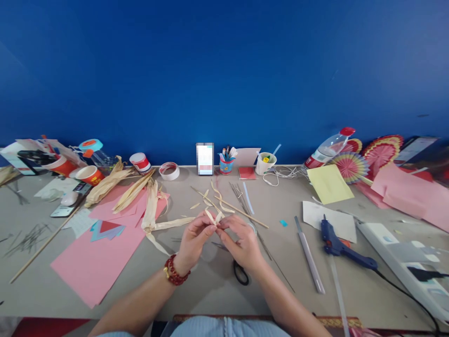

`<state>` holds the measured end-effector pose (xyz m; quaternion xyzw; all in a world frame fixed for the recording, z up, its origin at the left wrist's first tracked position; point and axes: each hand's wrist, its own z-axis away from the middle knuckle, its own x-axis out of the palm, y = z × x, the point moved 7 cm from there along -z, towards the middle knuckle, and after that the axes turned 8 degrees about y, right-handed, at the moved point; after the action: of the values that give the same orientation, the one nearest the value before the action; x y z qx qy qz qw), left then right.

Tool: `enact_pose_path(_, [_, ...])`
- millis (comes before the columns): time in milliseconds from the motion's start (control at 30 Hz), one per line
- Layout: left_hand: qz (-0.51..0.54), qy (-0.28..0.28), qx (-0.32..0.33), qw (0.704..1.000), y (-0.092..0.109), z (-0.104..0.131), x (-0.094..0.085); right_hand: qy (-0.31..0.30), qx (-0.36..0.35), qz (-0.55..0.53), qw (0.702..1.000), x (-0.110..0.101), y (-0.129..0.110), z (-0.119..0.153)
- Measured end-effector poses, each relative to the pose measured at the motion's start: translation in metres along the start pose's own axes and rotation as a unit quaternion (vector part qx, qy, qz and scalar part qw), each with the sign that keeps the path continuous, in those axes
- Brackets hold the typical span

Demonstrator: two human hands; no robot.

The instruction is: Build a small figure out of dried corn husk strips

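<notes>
Between my fingertips, at the middle of the table, is a small pale piece of corn husk (214, 218) with several petal-like tips pointing up. My left hand (196, 236) pinches it from the left; a red bead bracelet circles that wrist. From the right, my right hand (242, 236) pinches its base, thumb and forefinger closed. Just beyond my hands lie loose husk strips (206, 199) and a thin wooden stick (242, 212). Scissors (240, 274) rest beneath my right hand, their blades partly hidden. A long husk strip (175, 223) reaches toward my left hand.
Dried corn husks (108, 187) and pink paper (101, 257) lie to the left. A blue glue gun (345, 248), a glue stick (310, 260) and a white power strip (400, 262) are on the right. Along the wall stand a phone (205, 159), a pen cup (226, 164) and a bottle (328, 150).
</notes>
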<state>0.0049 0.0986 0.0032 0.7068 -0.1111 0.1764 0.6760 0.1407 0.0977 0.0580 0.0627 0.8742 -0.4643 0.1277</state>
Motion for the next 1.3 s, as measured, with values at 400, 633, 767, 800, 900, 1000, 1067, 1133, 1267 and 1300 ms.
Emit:
enact_pose_path(400, [0.020, 0.033, -0.023, 0.999, -0.003, -0.001, -0.007, -0.044, 0.029, 0.023, 0.998, 0.007, 0.003, 0.000])
enact_pose_path(633, [0.068, 0.075, -0.040, 0.994, 0.006, -0.005, -0.007, -0.141, 0.064, 0.175, 0.972, 0.009, 0.029, 0.007])
enact_pose_path(767, [0.062, 0.059, -0.032, 0.996, 0.011, -0.005, -0.005, -0.049, 0.095, 0.226, 0.968, -0.019, 0.040, -0.001])
enact_pose_path(800, [0.060, 0.046, -0.034, 0.997, 0.012, -0.004, -0.003, -0.030, 0.086, 0.213, 0.973, -0.024, 0.036, -0.003])
enact_pose_path(900, [0.035, -0.009, -0.040, 0.999, 0.013, 0.000, 0.003, -0.053, 0.047, 0.107, 0.992, -0.021, 0.019, -0.008])
enact_pose_path(1000, [0.009, -0.048, -0.038, 0.998, 0.016, 0.004, 0.007, -0.110, 0.055, -0.014, 0.992, -0.007, 0.007, -0.005])
enact_pose_path(1067, [0.011, -0.049, -0.042, 0.998, 0.016, 0.006, 0.004, -0.138, 0.068, -0.033, 0.988, 0.003, 0.006, -0.002])
enact_pose_path(1133, [0.026, -0.037, -0.061, 0.997, 0.014, 0.007, 0.000, -0.154, 0.076, -0.001, 0.985, 0.008, 0.010, 0.002])
enact_pose_path(1267, [0.054, -0.028, -0.100, 0.993, 0.011, 0.008, -0.004, -0.105, 0.063, 0.110, 0.986, 0.000, 0.023, 0.000])
enact_pose_path(1300, [0.060, -0.032, -0.107, 0.992, 0.011, 0.007, -0.004, -0.080, 0.048, 0.134, 0.987, -0.005, 0.023, -0.002])
